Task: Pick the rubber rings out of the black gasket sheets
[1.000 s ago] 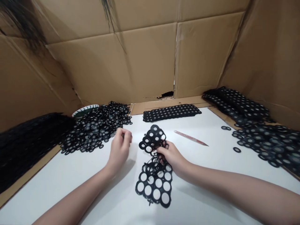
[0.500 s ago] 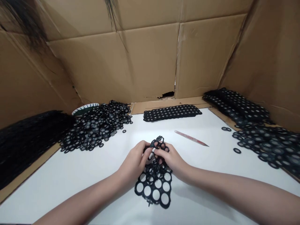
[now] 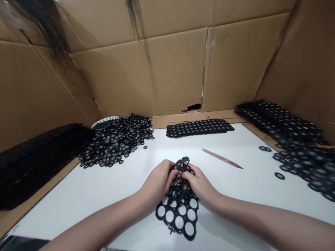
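Observation:
A black rubbery sheet of joined rings (image 3: 181, 212) is bunched up between my two hands, its lower end hanging flat over the white table. My left hand (image 3: 158, 181) grips it from the left, fingers curled in and thumb pressed on it. From the right, my right hand (image 3: 202, 184) pinches the same sheet, thumb and fingers close to those of my left. The upper part is crumpled, and the fingertips are partly hidden among the rings.
Loose black rings (image 3: 112, 143) are heaped at left beside a striped bowl (image 3: 104, 122) and stacked black sheets (image 3: 39, 157). A flat ring sheet (image 3: 200, 127) lies at the back, a pointed red-and-clear tool (image 3: 222, 158) nearer. More sheets (image 3: 282, 120) and rings (image 3: 309, 167) sit right. Cardboard walls (image 3: 136, 76) enclose the table.
The whole view has shifted, so everything appears farther right. Both hands still grip the ring sheet, whose crumpled top is a little more gathered between the fingers.

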A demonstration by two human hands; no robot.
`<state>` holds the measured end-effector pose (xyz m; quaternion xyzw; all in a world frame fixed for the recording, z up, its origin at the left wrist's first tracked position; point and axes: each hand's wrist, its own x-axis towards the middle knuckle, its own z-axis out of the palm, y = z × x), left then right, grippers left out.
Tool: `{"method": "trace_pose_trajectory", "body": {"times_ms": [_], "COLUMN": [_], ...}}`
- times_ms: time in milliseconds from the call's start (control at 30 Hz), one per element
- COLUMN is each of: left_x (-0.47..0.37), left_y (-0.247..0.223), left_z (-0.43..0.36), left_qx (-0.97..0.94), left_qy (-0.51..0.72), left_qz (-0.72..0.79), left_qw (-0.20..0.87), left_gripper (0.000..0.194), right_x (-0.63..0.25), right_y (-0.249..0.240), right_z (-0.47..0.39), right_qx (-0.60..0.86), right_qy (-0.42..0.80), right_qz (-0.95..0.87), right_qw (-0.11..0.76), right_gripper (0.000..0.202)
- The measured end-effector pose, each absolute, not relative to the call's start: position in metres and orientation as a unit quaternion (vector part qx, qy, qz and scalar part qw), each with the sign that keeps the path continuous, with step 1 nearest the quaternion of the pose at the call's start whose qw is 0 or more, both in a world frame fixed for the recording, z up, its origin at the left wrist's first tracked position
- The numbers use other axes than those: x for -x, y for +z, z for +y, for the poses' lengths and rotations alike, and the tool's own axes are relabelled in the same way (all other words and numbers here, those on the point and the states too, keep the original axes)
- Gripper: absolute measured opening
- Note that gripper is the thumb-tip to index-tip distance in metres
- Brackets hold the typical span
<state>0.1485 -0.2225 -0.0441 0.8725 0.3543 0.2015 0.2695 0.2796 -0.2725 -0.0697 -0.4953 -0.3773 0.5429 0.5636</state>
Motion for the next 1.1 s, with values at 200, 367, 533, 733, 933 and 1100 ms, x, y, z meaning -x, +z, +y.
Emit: {"method": "trace_pose_trajectory", "body": {"times_ms": [200,367,533,733,933,1100], "left_x": [-0.145,-0.135,-0.136,-0.132,-0.135,-0.142], "left_y": [-0.036,-0.028,-0.03,-0.024,-0.029,-0.038], "left_z": [-0.213,-0.189,-0.196,-0.19,-0.21,-0.227], "left_qx": [-0.817,-0.675,-0.687,-0.671,-0.77,-0.857], "left_qy": [0.245,0.427,0.341,0.248,0.287,0.214], "left_qz": [0.351,0.447,0.42,0.407,0.405,0.375], "left_qw": [0.385,0.403,0.485,0.568,0.402,0.281], "left_gripper": [0.02,0.022,0.019,0.017,0.022,0.019], "right_x": [-0.28,-0.28,-0.277,-0.277,-0.277,-0.278], "right_y": [-0.067,-0.069,-0.066,-0.066,-0.065,-0.061], "right_z": [-0.277,-0.278,-0.278,-0.278,-0.279,-0.278], "right_qx": [0.52,0.551,0.562,0.569,0.561,0.519], "right_qy": [0.557,0.55,0.577,0.567,0.557,0.578], "right_qz": [-0.359,-0.305,-0.312,-0.335,-0.34,-0.366], "right_qw": [0.539,0.548,0.504,0.493,0.51,0.513], "right_gripper": [0.014,0.02,0.037,0.034,0.031,0.031]}}
